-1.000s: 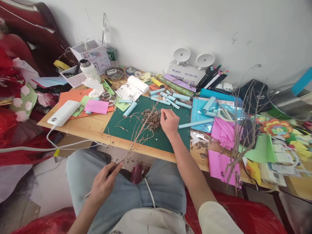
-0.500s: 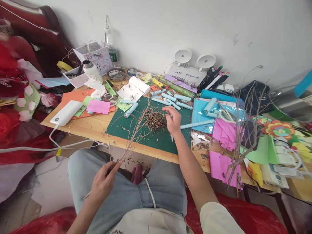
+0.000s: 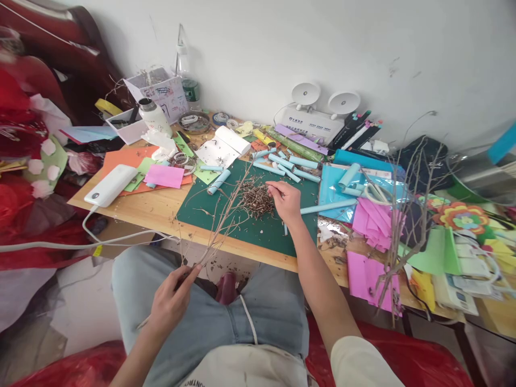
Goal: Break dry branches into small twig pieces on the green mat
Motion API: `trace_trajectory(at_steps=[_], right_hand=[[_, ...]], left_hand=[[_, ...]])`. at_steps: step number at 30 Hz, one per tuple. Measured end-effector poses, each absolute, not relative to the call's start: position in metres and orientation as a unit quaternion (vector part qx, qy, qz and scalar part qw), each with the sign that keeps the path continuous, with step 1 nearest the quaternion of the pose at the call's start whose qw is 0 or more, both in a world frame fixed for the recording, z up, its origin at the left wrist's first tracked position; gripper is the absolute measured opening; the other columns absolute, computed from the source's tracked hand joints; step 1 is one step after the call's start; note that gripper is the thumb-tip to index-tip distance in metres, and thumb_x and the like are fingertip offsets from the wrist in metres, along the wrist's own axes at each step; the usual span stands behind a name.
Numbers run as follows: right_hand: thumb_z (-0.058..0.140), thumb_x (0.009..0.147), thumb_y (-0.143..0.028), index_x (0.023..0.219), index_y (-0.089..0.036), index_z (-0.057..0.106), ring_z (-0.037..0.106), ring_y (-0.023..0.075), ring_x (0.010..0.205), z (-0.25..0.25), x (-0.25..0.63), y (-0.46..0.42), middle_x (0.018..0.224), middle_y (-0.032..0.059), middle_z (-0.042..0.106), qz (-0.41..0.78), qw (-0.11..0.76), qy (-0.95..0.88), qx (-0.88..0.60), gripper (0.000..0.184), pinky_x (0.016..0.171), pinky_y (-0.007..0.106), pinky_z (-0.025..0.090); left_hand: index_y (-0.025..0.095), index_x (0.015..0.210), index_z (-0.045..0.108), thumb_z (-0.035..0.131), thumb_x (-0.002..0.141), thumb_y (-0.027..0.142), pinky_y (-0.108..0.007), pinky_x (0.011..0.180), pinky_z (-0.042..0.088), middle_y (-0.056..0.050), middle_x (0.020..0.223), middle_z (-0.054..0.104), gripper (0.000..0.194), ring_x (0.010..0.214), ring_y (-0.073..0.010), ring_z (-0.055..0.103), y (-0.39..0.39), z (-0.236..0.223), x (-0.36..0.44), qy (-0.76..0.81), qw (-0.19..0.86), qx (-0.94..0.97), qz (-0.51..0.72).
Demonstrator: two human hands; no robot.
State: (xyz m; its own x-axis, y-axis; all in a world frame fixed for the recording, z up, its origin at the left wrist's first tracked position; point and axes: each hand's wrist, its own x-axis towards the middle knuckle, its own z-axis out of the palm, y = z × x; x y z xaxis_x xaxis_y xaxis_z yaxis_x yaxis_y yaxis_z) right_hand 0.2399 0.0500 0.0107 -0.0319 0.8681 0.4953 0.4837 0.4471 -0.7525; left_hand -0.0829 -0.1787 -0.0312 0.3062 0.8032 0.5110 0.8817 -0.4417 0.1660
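My left hand (image 3: 172, 295) is wrapped round the thick end of a dry, forked branch (image 3: 217, 234), low over my lap. The branch's thin twigs reach up across the green cutting mat (image 3: 258, 234) toward a heap of short broken twigs (image 3: 257, 201). At the right edge of that heap, my right hand (image 3: 287, 200) has thumb and forefinger pinched together; anything between the fingertips is too small to make out. Several light-blue paper tubes (image 3: 305, 161) lie behind the heap, and a longer blue tube (image 3: 328, 206) extends to the right of my hand.
A white power bank (image 3: 110, 185) with a cable lies at the table's left edge. Upright bare branches (image 3: 397, 258) and pink paper (image 3: 368, 282) are at the right. Scissors (image 3: 377, 194) rest on a blue packet. A white bottle (image 3: 154, 116) stands at the back left.
My right hand's fingers spread a little at the heap's right side, then came back together in a pinch. My left hand keeps its hold on the branch, nearly still.
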Motion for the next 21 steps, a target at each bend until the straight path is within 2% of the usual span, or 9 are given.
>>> trace_trajectory(at_steps=[9, 13, 17, 21], right_hand=[[0.043, 0.096, -0.030, 0.089, -0.019, 0.070, 0.060, 0.0166, 0.067, 0.004, 0.240, 0.052, 0.076, 0.0060, 0.068, 0.035, 0.470, -0.690, -0.548, 0.030, 0.067, 0.029, 0.047], [0.043, 0.094, -0.028, 0.086, -0.019, 0.068, 0.059, 0.0171, 0.065, 0.000, 0.237, 0.052, 0.078, 0.0069, 0.069, 0.021, 0.481, -0.658, -0.579, 0.028, 0.065, 0.029, 0.047], [0.044, 0.093, -0.029, 0.085, -0.019, 0.069, 0.062, 0.0194, 0.071, -0.003, 0.233, 0.053, 0.080, 0.0079, 0.070, 0.024, 0.495, -0.626, -0.602, 0.028, 0.070, 0.031, 0.047], [0.045, 0.094, -0.032, 0.080, -0.019, 0.068, 0.062, 0.0201, 0.071, -0.002, 0.233, 0.054, 0.075, 0.0075, 0.069, 0.032, 0.495, -0.609, -0.620, 0.030, 0.071, 0.032, 0.047]], left_hand=[[0.026, 0.136, 0.055, 0.048, 0.086, -0.002, -0.024, 0.084, 0.053, -0.008, 0.106, 0.063, 0.057, 0.086, -0.0128, 0.065, -0.182, -0.031, -0.082, -0.508, 0.073, -0.812, -0.277], [0.026, 0.136, 0.055, 0.045, 0.088, 0.001, -0.024, 0.084, 0.053, -0.009, 0.106, 0.065, 0.055, 0.086, -0.0134, 0.065, -0.184, -0.034, -0.083, -0.498, 0.065, -0.822, -0.267], [0.025, 0.134, 0.056, 0.045, 0.087, 0.001, -0.024, 0.083, 0.054, -0.009, 0.105, 0.065, 0.054, 0.087, -0.0141, 0.066, -0.185, -0.036, -0.082, -0.496, 0.066, -0.826, -0.259], [0.026, 0.133, 0.057, 0.047, 0.088, 0.002, -0.024, 0.084, 0.054, -0.008, 0.105, 0.066, 0.052, 0.088, -0.0149, 0.067, -0.185, -0.037, -0.080, -0.495, 0.080, -0.827, -0.255]])
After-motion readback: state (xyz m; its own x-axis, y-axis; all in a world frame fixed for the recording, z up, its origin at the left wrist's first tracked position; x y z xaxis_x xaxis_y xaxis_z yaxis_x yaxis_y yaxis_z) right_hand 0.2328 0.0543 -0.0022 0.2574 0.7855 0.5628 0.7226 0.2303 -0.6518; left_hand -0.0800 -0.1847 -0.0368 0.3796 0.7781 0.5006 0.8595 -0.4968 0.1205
